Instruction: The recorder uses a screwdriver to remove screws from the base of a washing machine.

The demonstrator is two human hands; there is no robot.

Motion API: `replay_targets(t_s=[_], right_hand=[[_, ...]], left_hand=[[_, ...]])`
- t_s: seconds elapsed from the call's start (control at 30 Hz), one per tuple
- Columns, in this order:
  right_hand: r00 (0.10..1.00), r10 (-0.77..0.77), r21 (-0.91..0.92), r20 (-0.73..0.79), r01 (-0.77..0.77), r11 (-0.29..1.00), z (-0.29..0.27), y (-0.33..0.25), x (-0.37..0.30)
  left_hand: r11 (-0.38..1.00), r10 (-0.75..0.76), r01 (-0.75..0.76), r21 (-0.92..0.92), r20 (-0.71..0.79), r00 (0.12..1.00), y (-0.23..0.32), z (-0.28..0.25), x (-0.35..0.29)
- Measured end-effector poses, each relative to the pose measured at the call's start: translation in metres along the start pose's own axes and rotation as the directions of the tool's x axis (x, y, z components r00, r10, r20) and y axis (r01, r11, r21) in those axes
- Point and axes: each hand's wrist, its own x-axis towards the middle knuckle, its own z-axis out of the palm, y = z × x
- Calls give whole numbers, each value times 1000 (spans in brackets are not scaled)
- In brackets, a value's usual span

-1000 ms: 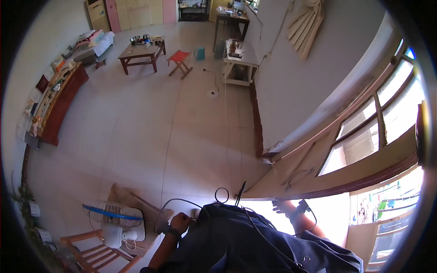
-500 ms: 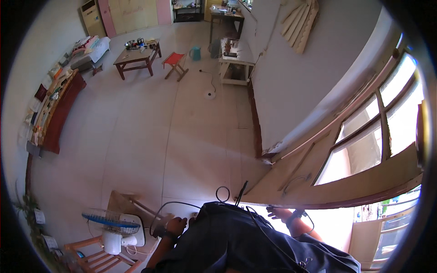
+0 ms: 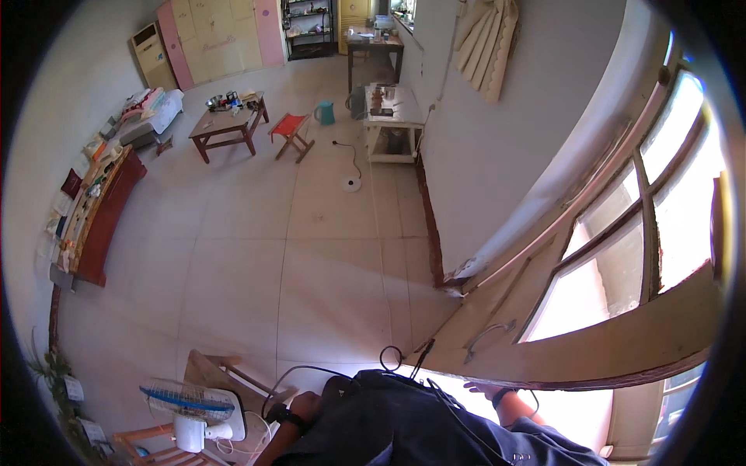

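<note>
My left hand point(image 3: 306, 405) hangs at my left side, beside the dark cloth point(image 3: 373, 419) over my front and near a standing fan point(image 3: 186, 412). Its fingers look curled in, with nothing visible in them. On the other side, my right hand point(image 3: 483, 388) has its fingers stretched out, close to the lower edge of a beige wooden door point(image 3: 598, 349) with glass panes. Whether it touches the door I cannot tell. A curved metal handle point(image 3: 491, 334) sits on the door. Both wrists carry dark bands, and black cables loop around my front.
A wooden chair point(image 3: 148, 443) stands by the fan, near potted plants point(image 3: 58, 380). Further off are a low table point(image 3: 225, 124), a red folding stool point(image 3: 289, 126), a teal bucket point(image 3: 324, 113) and a white bench point(image 3: 392, 124). A white disc with a cord point(image 3: 351, 184) lies on the floor.
The view has tilted up, so the room's furniture sits lower in the picture. Both hands appear lower too, and the door edge now covers part of the area near my right hand.
</note>
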Motion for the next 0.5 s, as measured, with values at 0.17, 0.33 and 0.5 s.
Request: replay_targets(t_s=[0.17,0.33,0.5], right_hand=[[997,14,-66,-72,-19,998,30,-12,-37],[965,105,3,-241,-107,994,46,2,-84],[948,151,54,-280,-141,989,52,14,-102]], left_hand=[[1000,-8,7,29,18,1000,16,-16,16],[999,-18,18,-43,-15,1000,29,-37,44],[999,-8,8,-42,-1,1000,16,-34,51]])
